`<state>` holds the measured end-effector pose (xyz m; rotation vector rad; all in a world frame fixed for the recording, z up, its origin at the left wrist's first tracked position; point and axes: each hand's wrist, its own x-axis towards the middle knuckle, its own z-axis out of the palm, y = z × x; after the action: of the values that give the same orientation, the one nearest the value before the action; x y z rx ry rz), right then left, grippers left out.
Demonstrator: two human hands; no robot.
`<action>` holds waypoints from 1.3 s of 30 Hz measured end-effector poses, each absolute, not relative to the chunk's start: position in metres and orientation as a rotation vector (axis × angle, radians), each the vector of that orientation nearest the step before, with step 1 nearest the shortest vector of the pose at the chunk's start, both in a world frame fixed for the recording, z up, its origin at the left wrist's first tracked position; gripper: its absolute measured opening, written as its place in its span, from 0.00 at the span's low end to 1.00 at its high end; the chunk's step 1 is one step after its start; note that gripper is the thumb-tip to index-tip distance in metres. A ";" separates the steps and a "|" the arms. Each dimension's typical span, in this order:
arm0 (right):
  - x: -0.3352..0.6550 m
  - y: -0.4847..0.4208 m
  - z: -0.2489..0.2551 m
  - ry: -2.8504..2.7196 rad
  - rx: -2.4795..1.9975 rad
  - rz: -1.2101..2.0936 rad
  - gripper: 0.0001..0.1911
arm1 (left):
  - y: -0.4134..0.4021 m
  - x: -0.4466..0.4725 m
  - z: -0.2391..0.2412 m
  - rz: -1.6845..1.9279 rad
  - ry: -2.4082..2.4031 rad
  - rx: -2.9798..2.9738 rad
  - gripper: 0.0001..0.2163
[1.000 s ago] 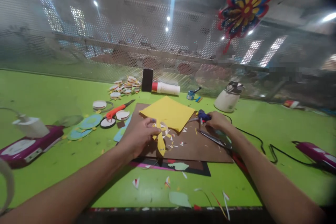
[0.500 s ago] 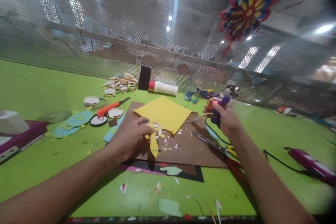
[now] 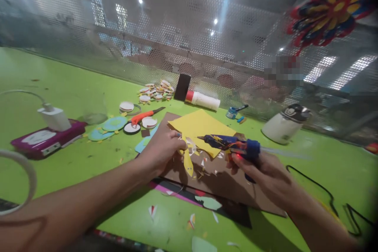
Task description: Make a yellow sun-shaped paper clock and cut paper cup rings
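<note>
My left hand [image 3: 165, 147] pinches a yellow paper cutout [image 3: 188, 164] with small eyes at its lower, pointed end. A white ring [image 3: 191, 146] shows just behind the cutout; I cannot tell whether they touch. My right hand [image 3: 270, 175] is wrapped around a dark blue hot glue gun [image 3: 227, 143], with a red light glowing near the fingers. Its nozzle points left, a little right of the cutout, and a clear glue stick [image 3: 286, 152] juts from the back. Under both hands lies a brown board [image 3: 251, 193] with a yellow paper sheet [image 3: 203, 124] on it.
Orange-handled scissors [image 3: 144, 116], blue paper discs [image 3: 113, 124] and a pile of white discs [image 3: 156, 91] lie left. Behind are a white-and-red bottle [image 3: 203, 100], a small blue jar [image 3: 231, 113] and a white kettle [image 3: 280, 128]. A purple power strip [image 3: 49, 141] sits far left; a black cord [image 3: 313, 183] runs right.
My right hand has brought the glue gun left and down from the right side, close to the yellow cutout. My left hand keeps its hold on the cutout. The view has shifted and tilted.
</note>
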<state>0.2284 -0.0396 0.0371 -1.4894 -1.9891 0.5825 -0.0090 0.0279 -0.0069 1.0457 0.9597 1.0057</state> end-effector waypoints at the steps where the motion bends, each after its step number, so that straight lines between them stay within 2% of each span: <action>1: 0.227 -0.040 0.034 -2.013 -1.496 0.579 0.20 | 0.028 -0.009 -0.008 0.991 0.961 1.052 0.08; 10: 0.219 -0.041 0.022 -2.126 -1.566 0.523 0.20 | 0.023 -0.005 -0.008 0.934 0.999 1.007 0.09; 20: 0.218 -0.033 0.016 -2.213 -1.569 0.370 0.15 | 0.024 -0.004 -0.009 0.917 1.003 1.012 0.07; 39: 0.208 -0.039 0.021 -2.215 -1.599 0.314 0.17 | 0.019 -0.003 -0.002 0.895 0.988 0.994 0.08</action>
<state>0.2084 -0.0393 0.0210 -1.5994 -2.2151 0.3143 -0.0032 0.0187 -0.0021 0.9939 0.9882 0.8951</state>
